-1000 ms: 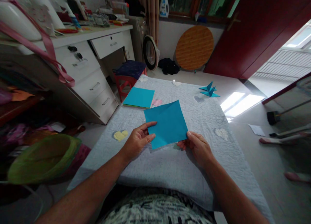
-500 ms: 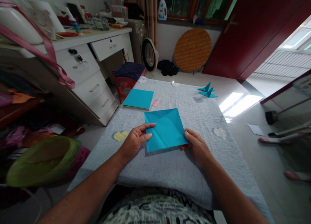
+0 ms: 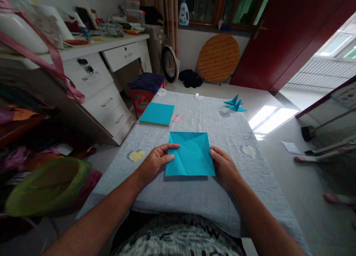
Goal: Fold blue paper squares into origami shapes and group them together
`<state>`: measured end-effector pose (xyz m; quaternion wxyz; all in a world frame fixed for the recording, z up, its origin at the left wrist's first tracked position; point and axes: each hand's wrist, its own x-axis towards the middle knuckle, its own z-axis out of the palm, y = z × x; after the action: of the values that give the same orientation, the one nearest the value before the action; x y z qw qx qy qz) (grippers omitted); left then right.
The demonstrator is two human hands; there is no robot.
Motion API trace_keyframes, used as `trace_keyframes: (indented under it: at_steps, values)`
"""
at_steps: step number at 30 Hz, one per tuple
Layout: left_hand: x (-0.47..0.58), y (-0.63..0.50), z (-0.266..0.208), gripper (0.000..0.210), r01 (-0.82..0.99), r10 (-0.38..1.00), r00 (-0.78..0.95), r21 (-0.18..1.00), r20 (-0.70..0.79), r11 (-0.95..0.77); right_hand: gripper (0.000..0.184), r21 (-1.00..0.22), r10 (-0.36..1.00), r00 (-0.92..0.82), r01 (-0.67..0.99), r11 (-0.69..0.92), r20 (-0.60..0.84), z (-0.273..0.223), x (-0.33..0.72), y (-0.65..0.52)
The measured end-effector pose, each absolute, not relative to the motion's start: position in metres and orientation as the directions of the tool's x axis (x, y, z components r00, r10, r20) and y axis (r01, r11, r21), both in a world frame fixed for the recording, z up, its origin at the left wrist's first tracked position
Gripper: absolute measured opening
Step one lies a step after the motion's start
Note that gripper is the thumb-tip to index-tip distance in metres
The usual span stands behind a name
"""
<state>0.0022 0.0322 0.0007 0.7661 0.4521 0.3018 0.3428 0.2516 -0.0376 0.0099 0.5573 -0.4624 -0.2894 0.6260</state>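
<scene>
A creased square sheet of blue origami paper (image 3: 190, 156) is held between my hands, just above the cloth-covered table (image 3: 178, 196). My left hand (image 3: 158, 159) pinches its left edge, with thumb and fingers lying over the top face. At the right edge, my right hand (image 3: 224, 163) grips the sheet with the thumb in front and the other fingers partly hidden behind. Beyond the left hand lies a stack of coloured paper (image 3: 157, 113) with a blue sheet on top. Folded blue paper figures (image 3: 236, 104) stand at the table's far right corner.
On the left is a white desk (image 3: 91, 85) with drawers and clutter on top. A red stool (image 3: 144, 89) stands beyond the table's far left corner. A green-lined bin (image 3: 50, 185) sits at lower left. A round wooden board (image 3: 218, 57) leans against the wall.
The blue sheet has turned so that its near edge now runs level across in front of me. Both hands still hold its sides and have barely shifted.
</scene>
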Motion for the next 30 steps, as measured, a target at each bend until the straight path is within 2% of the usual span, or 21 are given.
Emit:
trace_keyframes:
  at_steps: [22, 24, 30]
  values:
    - [0.006, 0.030, 0.013, 0.039, -0.211, 0.848, 0.513, 0.938, -0.132, 0.274, 0.028, -0.889, 0.983, 0.011, -0.428, -0.160, -0.182, 0.010, 0.252, -0.037]
    - [0.006, 0.031, 0.013, 0.050, -0.233, 0.854, 0.509, 0.937, -0.110, 0.260, 0.027, -0.890, 0.986, 0.005, -0.430, -0.151, -0.169, 0.009, 0.253, -0.037]
    - [0.007, 0.029, 0.015, 0.103, -0.308, 0.856, 0.515, 0.922, -0.046, 0.235, 0.031, -0.899, 0.986, 0.011, -0.412, -0.148, -0.167, 0.005, 0.255, -0.036]
